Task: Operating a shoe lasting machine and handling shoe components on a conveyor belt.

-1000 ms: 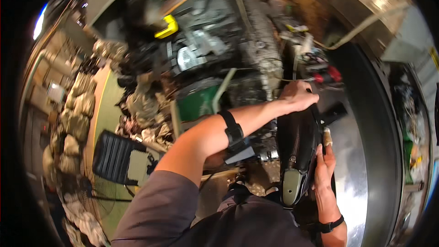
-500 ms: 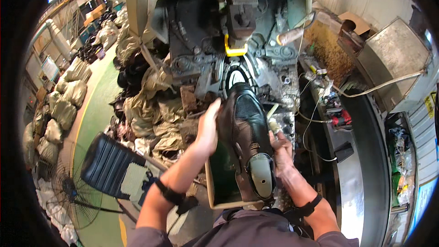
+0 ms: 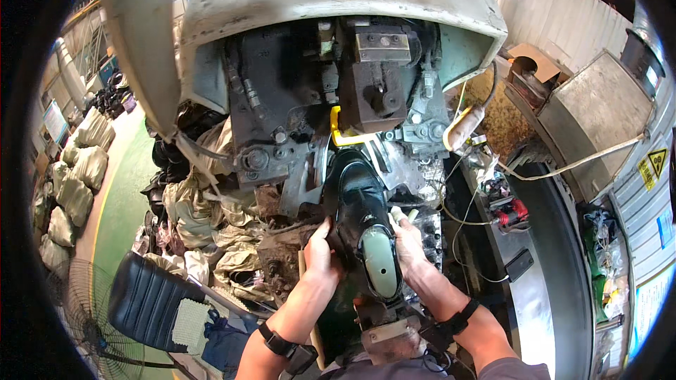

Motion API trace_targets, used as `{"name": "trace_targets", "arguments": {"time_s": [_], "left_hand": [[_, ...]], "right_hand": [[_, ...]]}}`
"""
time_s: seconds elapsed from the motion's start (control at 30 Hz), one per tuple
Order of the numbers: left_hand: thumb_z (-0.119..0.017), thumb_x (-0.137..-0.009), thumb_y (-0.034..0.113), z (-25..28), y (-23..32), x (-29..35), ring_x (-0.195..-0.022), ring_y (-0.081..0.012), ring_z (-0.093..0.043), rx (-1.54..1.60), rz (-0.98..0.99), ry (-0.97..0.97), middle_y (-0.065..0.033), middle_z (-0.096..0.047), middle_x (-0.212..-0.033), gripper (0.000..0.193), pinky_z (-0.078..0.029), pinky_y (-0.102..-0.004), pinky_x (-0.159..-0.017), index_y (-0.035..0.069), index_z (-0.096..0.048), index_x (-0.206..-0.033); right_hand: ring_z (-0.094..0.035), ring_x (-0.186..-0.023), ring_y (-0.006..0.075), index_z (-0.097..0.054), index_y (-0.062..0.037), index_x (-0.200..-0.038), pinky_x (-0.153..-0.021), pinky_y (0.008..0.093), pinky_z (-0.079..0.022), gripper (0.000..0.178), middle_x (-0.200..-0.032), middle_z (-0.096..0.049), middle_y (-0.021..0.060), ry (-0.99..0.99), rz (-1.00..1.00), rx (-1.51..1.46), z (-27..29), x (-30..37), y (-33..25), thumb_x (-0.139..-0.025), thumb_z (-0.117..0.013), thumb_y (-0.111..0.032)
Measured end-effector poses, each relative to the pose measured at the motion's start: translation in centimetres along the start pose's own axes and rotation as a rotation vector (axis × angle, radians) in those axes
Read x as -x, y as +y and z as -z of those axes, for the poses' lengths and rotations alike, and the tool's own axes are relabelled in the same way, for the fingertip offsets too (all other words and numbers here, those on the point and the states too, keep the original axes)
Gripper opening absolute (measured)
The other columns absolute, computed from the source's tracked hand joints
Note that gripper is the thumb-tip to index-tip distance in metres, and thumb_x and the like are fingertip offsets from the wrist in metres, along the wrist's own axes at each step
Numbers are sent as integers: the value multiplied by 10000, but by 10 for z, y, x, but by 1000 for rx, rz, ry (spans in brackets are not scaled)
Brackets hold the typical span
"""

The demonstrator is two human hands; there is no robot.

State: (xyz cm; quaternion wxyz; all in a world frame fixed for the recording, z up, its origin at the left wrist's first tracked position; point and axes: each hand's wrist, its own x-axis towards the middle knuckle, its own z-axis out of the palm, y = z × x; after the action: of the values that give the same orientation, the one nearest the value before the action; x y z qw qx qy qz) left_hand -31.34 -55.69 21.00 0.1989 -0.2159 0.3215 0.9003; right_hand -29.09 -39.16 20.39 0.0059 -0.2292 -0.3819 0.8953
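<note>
A black leather shoe upper (image 3: 362,193) is stretched over a pale green shoe last (image 3: 380,264), toe pointing away from me. Both my hands hold it from the sides. My left hand (image 3: 322,253) presses along its left flank, with the fingertips partly hidden under the leather. On the right side, near the heel, my right hand (image 3: 408,243) grips the shoe. The toe sits between the metal plates of a large machine (image 3: 384,91), just below a yellow bracket (image 3: 343,137).
Piled cloth sacks (image 3: 232,239) lie left of the machine. A black padded chair (image 3: 151,302) and a wire fan (image 3: 88,324) stand at lower left. To the right are a dark conveyor belt (image 3: 556,239), a red tool (image 3: 510,212) and a phone-like black device (image 3: 520,265) on a cable.
The shoe has moved forward with both hands, its toe now between the machine's plates. My left hand has closed in against the shoe's side. The view has shifted closer to the machine.
</note>
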Motion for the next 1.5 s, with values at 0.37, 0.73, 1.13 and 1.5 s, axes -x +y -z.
{"name": "trace_targets", "arguments": {"time_s": [0.37, 0.73, 1.13, 1.5], "left_hand": [[-590, -993, 326, 13, -39, -38, -1009, -265, -676, 135, -84, 31, -116, -698, -1174, 402, -539, -397, -914, -1, -649, -1220], [-583, -1022, 279, 26, -53, -67, -906, -229, -687, 85, -223, 156, -105, -708, -1077, 341, -559, -355, -820, -30, -673, -1132], [-619, -998, 348, 31, -36, -42, -895, -209, -683, 77, -11, 69, -95, -704, -1076, 360, -568, -346, -780, 25, -663, -1151], [-688, -909, 63, -16, -6, 61, -668, -176, -620, -1124, -1103, -531, -97, -649, -791, 117, -480, -286, -617, -10, -652, -824]], "right_hand": [[-653, -856, 143, -415, -143, -1428, -741, 318, -560, 495, -1034, -659, 50, -106, -51, -59, 31, -39, 9, -988, -642, -126], [-700, -808, 185, -416, -138, -1359, -659, 334, -593, 468, -997, -692, 88, -117, 1, -152, 35, -55, 31, -972, -678, -150], [-669, -801, 140, -264, -36, -1482, -681, 278, -554, 708, -989, -676, 48, -8, 64, 200, 55, -37, 11, -966, -701, -246], [-694, -795, 207, -288, 95, -1469, -723, 330, -595, 588, -1034, -688, 208, 2, 255, 491, 96, 50, -61, -995, -559, -124]]}}
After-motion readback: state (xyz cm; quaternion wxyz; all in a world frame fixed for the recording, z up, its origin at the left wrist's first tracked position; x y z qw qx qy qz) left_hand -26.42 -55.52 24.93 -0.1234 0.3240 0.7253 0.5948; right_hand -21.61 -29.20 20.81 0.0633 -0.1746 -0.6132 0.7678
